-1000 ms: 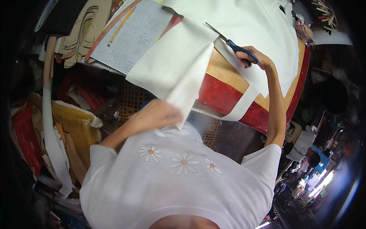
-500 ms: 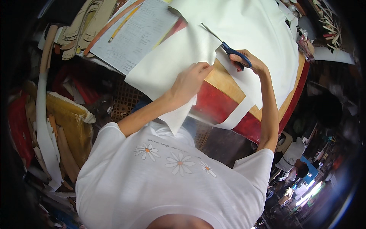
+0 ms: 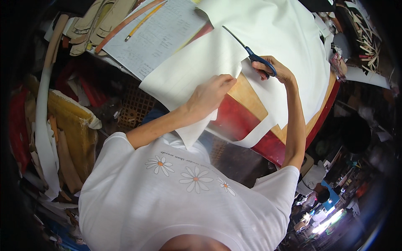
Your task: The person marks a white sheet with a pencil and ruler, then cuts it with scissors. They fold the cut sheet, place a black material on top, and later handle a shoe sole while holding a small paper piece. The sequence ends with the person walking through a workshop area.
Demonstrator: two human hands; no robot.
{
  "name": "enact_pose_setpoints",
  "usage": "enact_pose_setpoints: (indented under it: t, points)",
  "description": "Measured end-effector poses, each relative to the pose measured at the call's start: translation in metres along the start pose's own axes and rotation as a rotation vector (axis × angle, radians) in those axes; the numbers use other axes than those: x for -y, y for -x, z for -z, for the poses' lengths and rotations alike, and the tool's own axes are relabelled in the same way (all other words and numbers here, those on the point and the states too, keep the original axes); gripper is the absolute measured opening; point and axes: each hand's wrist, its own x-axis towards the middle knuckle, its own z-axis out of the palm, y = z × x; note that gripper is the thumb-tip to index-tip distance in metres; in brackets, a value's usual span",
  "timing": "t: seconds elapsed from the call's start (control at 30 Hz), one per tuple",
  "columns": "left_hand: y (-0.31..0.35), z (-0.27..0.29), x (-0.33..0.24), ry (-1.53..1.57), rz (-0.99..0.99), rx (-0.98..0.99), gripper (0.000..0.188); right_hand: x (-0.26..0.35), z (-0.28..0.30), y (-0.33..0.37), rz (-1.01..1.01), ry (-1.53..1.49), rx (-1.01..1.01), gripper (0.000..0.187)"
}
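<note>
Scissors (image 3: 250, 51): across the white sheet (image 3: 276, 29), long axis slanting from handles at right to tip at far left; lower blade hidden.
Right hand (image 3: 279, 72): nearer the scissors, grip wrapped around their handles.
Left hand (image 3: 209, 95): grip pinching the sheet's near edge, left of the handles.
Counter (image 3: 232, 118): under the sheet.
Paper (image 3: 161, 39), pencil (image 3: 143, 23): left of the blades, apart from them.

We see a smooth, matt white sheet (image 3: 280, 31), scissors (image 3: 250, 51) of metal and blue plastic, a wooden board (image 3: 250, 95), a glossy red table edge (image 3: 235, 117), matt paper (image 3: 157, 37)
</note>
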Motion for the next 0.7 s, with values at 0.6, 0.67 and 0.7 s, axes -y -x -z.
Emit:
enact_pose_setpoints:
  t: [0.6,0.67,0.7]
  points:
    - [0.010,-0.015,0.011,-0.174,-0.062,-0.006,0.043,0.086,0.067,-0.040,-0.033,0.661,0.021,0.046]
    - [0.010,-0.019,0.012,-0.210,-0.050,-0.011,0.043,0.108,0.069,-0.045,-0.056,0.835,0.023,0.050]
    - [0.009,-0.020,0.013,-0.208,-0.042,-0.009,0.043,0.118,0.067,-0.047,-0.086,0.910,0.015,0.055]
